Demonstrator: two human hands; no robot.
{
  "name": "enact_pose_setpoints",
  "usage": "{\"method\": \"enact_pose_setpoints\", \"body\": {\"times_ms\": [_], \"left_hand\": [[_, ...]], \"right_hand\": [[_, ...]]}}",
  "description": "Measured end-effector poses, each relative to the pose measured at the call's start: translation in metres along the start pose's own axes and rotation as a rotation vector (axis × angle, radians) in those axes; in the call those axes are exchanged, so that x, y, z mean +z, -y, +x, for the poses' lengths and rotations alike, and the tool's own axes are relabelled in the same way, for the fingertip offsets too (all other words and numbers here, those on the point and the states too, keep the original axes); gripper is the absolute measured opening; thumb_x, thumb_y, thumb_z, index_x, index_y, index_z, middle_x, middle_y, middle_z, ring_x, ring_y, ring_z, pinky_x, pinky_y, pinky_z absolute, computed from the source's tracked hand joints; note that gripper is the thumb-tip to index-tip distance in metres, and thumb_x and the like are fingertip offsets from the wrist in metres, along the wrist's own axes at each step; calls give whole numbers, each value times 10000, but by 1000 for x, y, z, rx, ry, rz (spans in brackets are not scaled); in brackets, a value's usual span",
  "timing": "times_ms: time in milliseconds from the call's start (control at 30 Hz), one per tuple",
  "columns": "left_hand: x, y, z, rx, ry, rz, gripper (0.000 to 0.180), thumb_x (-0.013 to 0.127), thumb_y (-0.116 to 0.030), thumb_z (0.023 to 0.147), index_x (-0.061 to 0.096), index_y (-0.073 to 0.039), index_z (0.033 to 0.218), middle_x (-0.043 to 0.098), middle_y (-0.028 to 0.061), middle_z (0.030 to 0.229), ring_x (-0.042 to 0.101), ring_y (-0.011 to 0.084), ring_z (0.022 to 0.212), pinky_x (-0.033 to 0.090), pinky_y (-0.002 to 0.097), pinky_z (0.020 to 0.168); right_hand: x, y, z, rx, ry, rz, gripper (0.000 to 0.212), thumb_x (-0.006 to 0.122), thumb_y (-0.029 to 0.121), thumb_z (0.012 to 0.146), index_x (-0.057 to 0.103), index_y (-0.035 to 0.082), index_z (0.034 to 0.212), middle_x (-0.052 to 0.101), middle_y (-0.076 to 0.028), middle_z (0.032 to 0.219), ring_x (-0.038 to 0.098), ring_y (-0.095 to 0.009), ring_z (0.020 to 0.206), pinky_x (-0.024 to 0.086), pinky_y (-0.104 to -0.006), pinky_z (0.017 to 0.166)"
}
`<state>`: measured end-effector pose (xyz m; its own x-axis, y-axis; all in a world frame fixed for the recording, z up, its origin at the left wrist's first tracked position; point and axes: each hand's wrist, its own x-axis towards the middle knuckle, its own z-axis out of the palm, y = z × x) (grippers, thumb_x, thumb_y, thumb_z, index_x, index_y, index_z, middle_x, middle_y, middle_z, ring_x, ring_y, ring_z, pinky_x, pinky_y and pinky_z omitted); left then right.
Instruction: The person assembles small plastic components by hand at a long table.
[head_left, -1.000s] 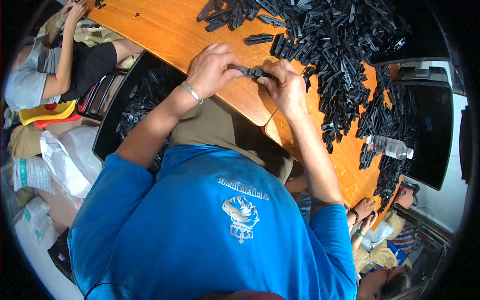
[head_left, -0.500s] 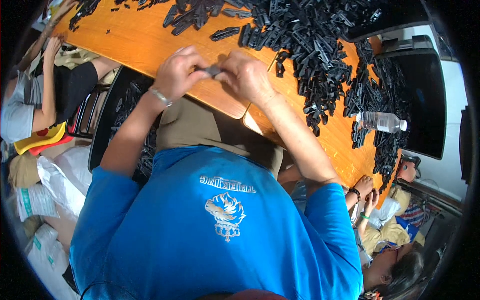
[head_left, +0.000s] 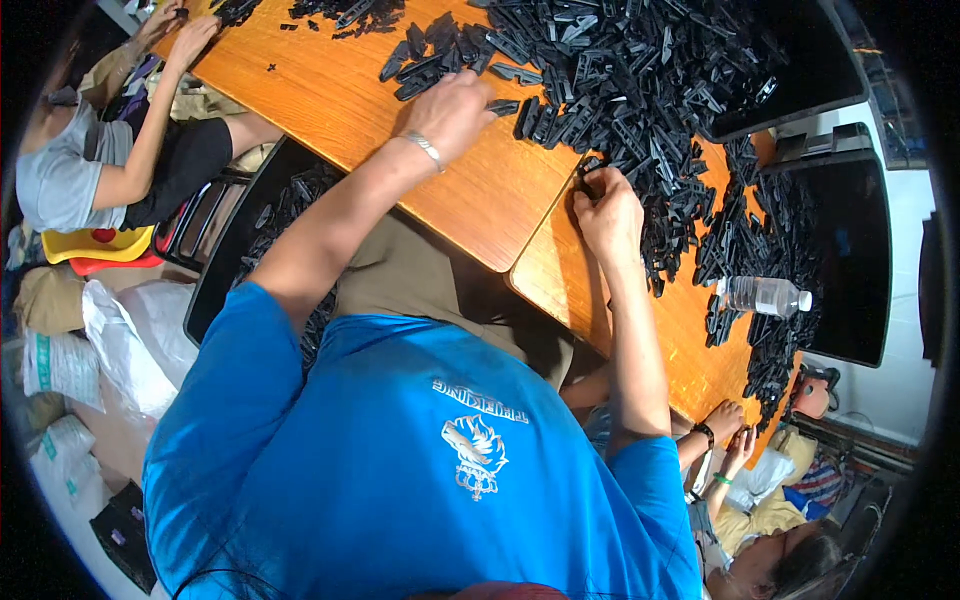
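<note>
Left hand (head_left: pixel 452 112) rests palm-down on the wooden tabletop (head_left: pixel 480 190), fingers touching a black plastic part (head_left: pixel 503 106) beside the pile of black parts (head_left: pixel 640 80). Right hand (head_left: pixel 606 208) pinches a small black piece (head_left: pixel 585 176); its grip is closed around it.

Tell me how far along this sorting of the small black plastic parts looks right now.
Early, by the look of it. Done: black plastic parts already lie in the dark bin beside the person's knee. In hand: the left hand rests on loose pieces at the pile's edge, while the right hand pinches one small piece. Left: a large heap of black parts covers the orange wooden table.
</note>
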<state>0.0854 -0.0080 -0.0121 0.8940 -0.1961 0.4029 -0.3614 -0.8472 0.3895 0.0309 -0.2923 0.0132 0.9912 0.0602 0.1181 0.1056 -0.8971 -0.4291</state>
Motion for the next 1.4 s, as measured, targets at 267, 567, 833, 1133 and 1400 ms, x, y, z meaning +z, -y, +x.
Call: {"method": "enact_pose_setpoints", "body": {"times_ms": [267, 567, 833, 1133, 1400], "left_hand": [[6, -14, -25, 72, -49, -56, 193, 798, -92, 882, 654, -51, 1005, 658, 128, 1029, 666, 359, 994, 569, 478, 844], [-15, -46, -64, 237, 68, -155, 349, 721, 4, 866, 666, -55, 1206, 582, 159, 1101, 636, 378, 1060, 566, 477, 914], [-22, -21, -36, 483, 77, 117, 324, 630, 10, 897, 708, -102, 1191, 603, 154, 1246, 606, 355, 1228, 563, 440, 1003], [-15, 13, -53, 227, 157, -316, 318, 892, -82, 779, 727, -43, 1049, 684, 85, 1088, 656, 324, 1074, 553, 435, 916], [-5, 19, -56, 130, 110, -464, 227, 877, -65, 796, 747, -18, 977, 686, 100, 1002, 672, 317, 976, 562, 413, 832]], "right_hand": [[40, 41, -23, -224, -99, 469, 240, 813, 1, 861, 803, 61, 1093, 674, -61, 895, 648, -177, 820, 531, -304, 743], [29, 49, -37, -291, -62, -96, 302, 834, 139, 830, 782, 81, 1122, 732, -172, 1021, 730, -377, 933, 600, -474, 811], [24, 52, -29, -220, 68, -172, 323, 854, 186, 826, 771, 74, 1117, 736, -191, 1060, 746, -403, 921, 607, -495, 792], [41, 61, -24, -287, -107, 276, 270, 887, 83, 844, 797, 50, 1096, 700, -125, 950, 707, -302, 827, 570, -381, 752], [50, 47, 6, -404, -6, 303, 296, 893, 58, 737, 802, 66, 1019, 678, -120, 955, 716, -352, 845, 582, -443, 732]]}}
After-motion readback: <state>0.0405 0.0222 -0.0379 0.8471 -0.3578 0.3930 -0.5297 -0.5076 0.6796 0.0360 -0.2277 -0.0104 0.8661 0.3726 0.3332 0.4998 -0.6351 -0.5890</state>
